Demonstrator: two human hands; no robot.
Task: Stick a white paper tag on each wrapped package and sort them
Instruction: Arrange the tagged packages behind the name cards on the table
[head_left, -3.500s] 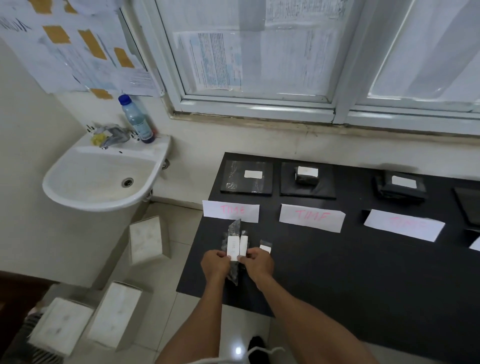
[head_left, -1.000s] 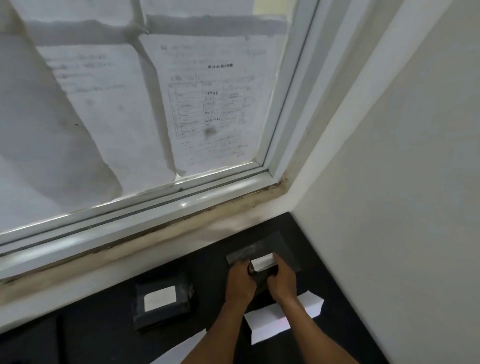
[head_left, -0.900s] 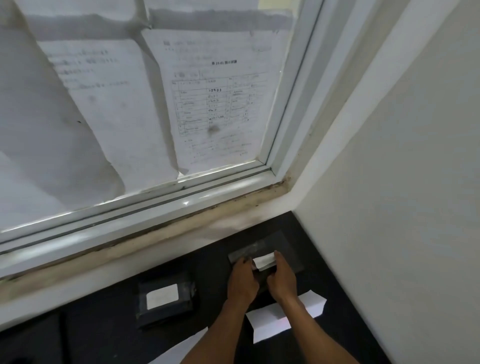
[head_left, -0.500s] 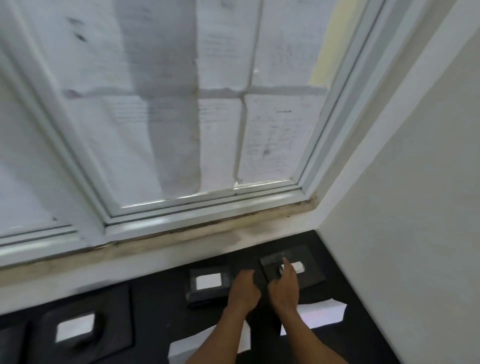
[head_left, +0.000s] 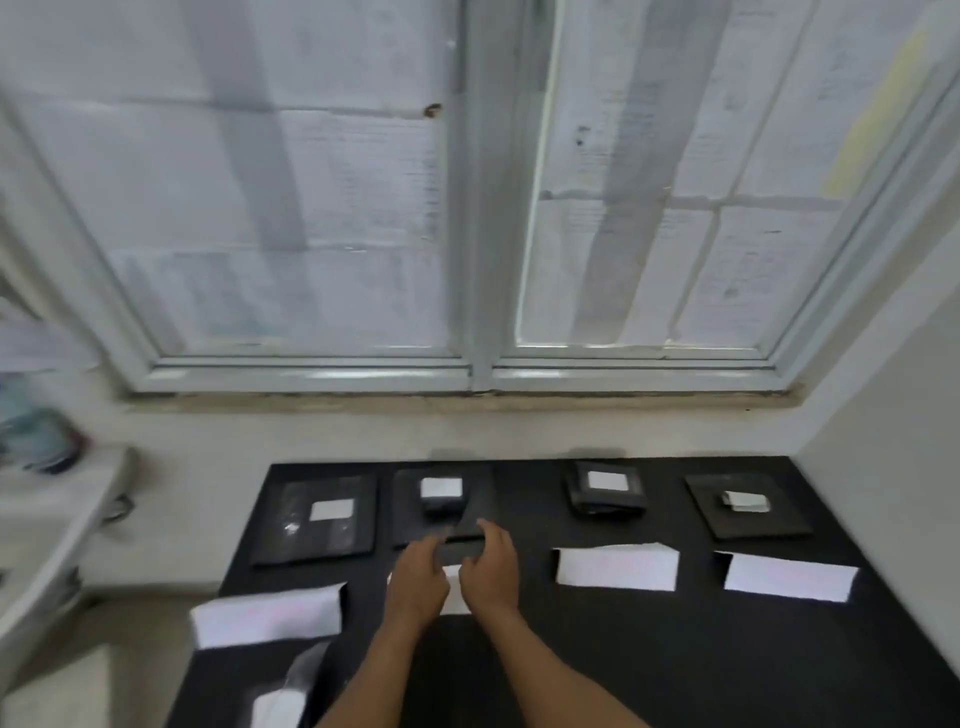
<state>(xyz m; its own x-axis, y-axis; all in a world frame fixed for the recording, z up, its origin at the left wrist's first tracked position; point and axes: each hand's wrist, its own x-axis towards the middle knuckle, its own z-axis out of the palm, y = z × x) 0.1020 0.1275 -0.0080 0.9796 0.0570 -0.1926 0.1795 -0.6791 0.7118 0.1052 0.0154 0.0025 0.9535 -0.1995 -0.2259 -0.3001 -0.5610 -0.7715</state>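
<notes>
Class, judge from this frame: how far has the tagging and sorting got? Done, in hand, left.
Done: four dark piles at the back each look tagged: far-left pile, second pile, third pile, far-right pile. In hand: left hand and right hand at the second pile's front edge; grip blurred. Left: a wrapped item near the front-left edge.

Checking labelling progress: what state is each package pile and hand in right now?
Far-left pile, tagged.
Second pile, tagged.
Third pile, tagged.
Far-right pile, tagged.
Near-edge package, white patch shows, blurred.
Left hand, at second pile's near edge, hold unclear.
Right hand, beside it, hold unclear.
</notes>
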